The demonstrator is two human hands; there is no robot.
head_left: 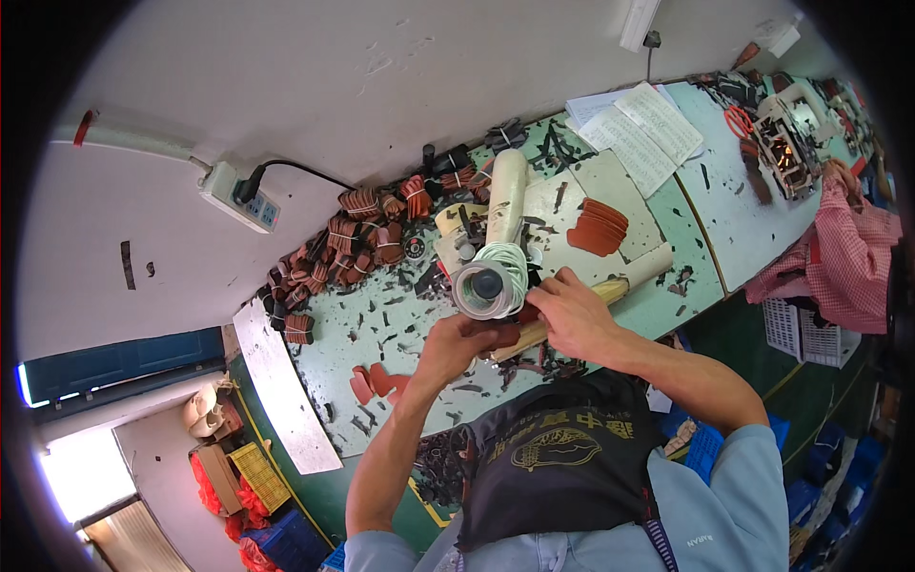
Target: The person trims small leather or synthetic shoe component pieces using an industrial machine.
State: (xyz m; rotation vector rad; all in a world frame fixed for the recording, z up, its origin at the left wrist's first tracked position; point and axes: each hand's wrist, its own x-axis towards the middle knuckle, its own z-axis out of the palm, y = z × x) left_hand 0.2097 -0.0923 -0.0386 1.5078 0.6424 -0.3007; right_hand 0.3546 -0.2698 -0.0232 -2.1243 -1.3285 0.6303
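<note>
My left hand (456, 349) is closed on a reddish-brown leather piece (505, 335) at the front of the bench. To its right, my right hand (574, 316) has its fingers curled together beside that piece; whatever they pinch is too small to make out. Just beyond my hands stands a pale tubular device (507, 195) with a round, dark-centred head and a white cord (513, 265) coiled around it. Under my right hand lies a pale yellowish bar (610, 290). A fanned stack of reddish-brown pieces (599, 227) rests on a board beyond it.
Tied brown bundles (358, 202) line the wall side. Loose red pieces (377, 383) and dark scraps litter the green bench (357, 324). An open notebook (640, 133) lies at the back. On the right, a person in a pink checked garment (839, 253) sits by a machine (786, 143).
</note>
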